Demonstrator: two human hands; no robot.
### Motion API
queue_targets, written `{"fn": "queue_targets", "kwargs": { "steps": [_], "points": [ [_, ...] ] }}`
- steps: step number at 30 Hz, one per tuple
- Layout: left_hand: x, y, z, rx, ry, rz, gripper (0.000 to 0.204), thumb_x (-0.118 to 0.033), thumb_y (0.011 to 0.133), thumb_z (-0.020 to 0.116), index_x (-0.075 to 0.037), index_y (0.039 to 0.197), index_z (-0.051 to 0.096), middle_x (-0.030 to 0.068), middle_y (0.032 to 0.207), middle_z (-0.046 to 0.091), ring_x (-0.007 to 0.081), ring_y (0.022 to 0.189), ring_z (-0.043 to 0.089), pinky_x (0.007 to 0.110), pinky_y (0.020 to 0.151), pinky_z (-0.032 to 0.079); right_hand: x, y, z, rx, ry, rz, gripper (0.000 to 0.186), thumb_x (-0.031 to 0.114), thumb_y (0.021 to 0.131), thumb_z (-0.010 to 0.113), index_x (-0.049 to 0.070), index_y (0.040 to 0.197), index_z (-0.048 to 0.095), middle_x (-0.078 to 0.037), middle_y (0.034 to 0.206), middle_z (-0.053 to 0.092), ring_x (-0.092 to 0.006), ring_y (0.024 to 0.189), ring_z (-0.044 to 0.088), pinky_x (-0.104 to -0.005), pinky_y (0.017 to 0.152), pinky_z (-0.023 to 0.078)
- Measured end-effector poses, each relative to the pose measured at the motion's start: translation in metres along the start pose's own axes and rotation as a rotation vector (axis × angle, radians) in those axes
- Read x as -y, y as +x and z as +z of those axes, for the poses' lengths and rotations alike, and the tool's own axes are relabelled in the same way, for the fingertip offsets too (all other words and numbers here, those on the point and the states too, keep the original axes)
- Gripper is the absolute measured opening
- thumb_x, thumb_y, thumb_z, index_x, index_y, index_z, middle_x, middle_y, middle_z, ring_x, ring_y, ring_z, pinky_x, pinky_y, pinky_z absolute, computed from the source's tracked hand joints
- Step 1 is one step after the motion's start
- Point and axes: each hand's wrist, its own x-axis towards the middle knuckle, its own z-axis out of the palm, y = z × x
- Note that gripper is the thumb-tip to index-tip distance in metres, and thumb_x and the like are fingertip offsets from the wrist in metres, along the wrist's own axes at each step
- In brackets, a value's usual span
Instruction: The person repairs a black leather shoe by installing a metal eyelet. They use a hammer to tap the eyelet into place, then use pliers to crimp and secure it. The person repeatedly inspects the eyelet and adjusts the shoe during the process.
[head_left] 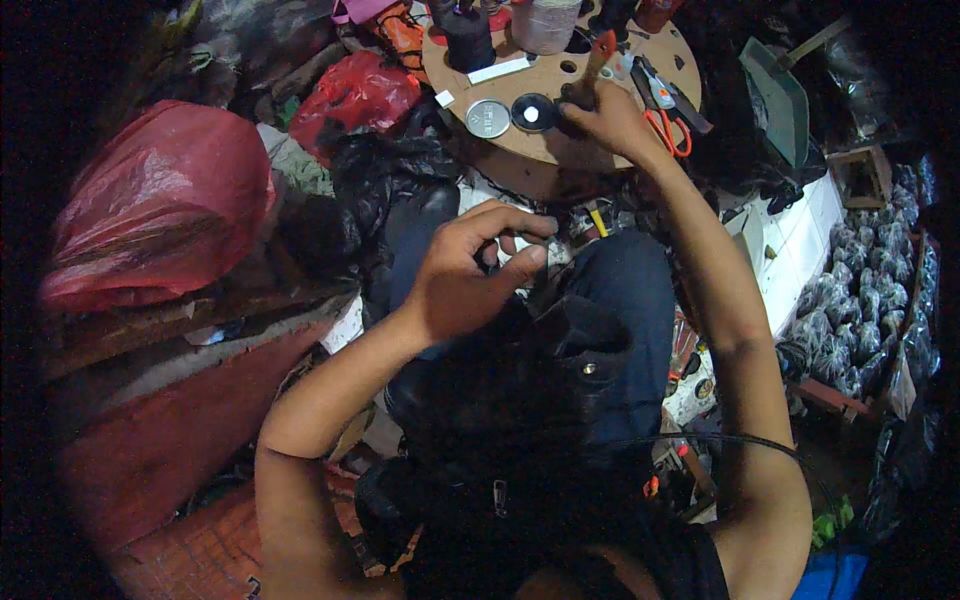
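On the round wooden table, my right hand [620, 122] is closed around a brush-like tool with a brown, orange-tipped handle [601, 58], which points up and away; its lower end is mostly hidden by the fingers. Just left of that hand sits an open round tin [533, 113], dark with a white spot in the middle. A silver round lid [488, 118] lies beside the tin. My left hand [478, 258] hovers above my lap, fingers curved, the thumb apart from them, and nothing visible in its grip.
The round table [460, 88] also bears thread spools [545, 25], orange-handled scissors [668, 133] and a white strip [498, 70]. Red plastic bags [165, 205] lie to the left. At right are a green dustpan [778, 105] and a wooden tray of several small plastic-wrapped bundles [860, 290].
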Motion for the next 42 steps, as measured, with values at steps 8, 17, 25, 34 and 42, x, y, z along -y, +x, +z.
{"fn": "queue_targets", "kwargs": {
  "steps": [8,17,25,34,42],
  "points": [
    [0.002,-0.014,0.004,0.046,-0.015,0.029,0.018,-0.010,0.091,0.070,-0.006,0.108,0.072,0.0042,0.097,0.068,0.0090,0.075,0.053,0.025,0.068,0.044,0.015,0.068,0.059,0.244,-0.299,0.186,0.052,0.050,0.083,0.069,0.007,0.113,0.071,-0.024,0.109,0.070,-0.0397,0.101,0.069,-0.0488,0.089,0.054],
    [-0.008,-0.021,0.008,0.146,-0.066,0.007,0.021,-0.008,0.089,0.071,-0.006,0.110,0.072,0.0072,0.101,0.068,0.0153,0.086,0.060,0.029,0.078,0.047,0.010,0.054,0.052,0.002,-0.335,0.144,0.059,0.053,0.086,0.068,0.004,0.118,0.067,-0.020,0.109,0.072,-0.0400,0.105,0.068,-0.0535,0.092,0.053],
    [-0.018,-0.016,0.024,0.421,0.007,0.296,0.016,-0.012,0.087,0.070,-0.004,0.101,0.069,0.0108,0.099,0.063,0.0283,0.092,0.059,0.038,0.085,0.047,0.096,-0.085,-0.080,-0.318,0.295,0.066,0.033,0.027,0.093,0.069,-0.003,0.106,0.069,-0.013,0.096,0.074,-0.0197,0.088,0.070,-0.0349,0.078,0.054],
    [-0.019,-0.017,0.046,0.440,0.151,0.179,0.026,-0.022,0.095,0.060,0.001,0.088,0.069,0.0135,0.091,0.066,0.0293,0.091,0.059,0.039,0.090,0.041,0.166,-0.282,-0.102,-0.486,0.598,0.433,0.027,0.023,0.089,0.077,0.000,0.101,0.067,-0.003,0.092,0.069,-0.0135,0.083,0.063,-0.0295,0.078,0.051],
    [-0.015,-0.025,0.053,0.402,0.058,-0.012,0.034,-0.028,0.095,0.061,0.005,0.089,0.070,0.0177,0.085,0.068,0.0308,0.082,0.066,0.040,0.078,0.050,0.186,-0.306,-0.079,-0.463,0.145,0.118,0.024,0.017,0.078,0.084,0.000,0.086,0.070,-0.009,0.072,0.070,-0.0193,0.064,0.067,-0.0330,0.064,0.052]
  ]
}}
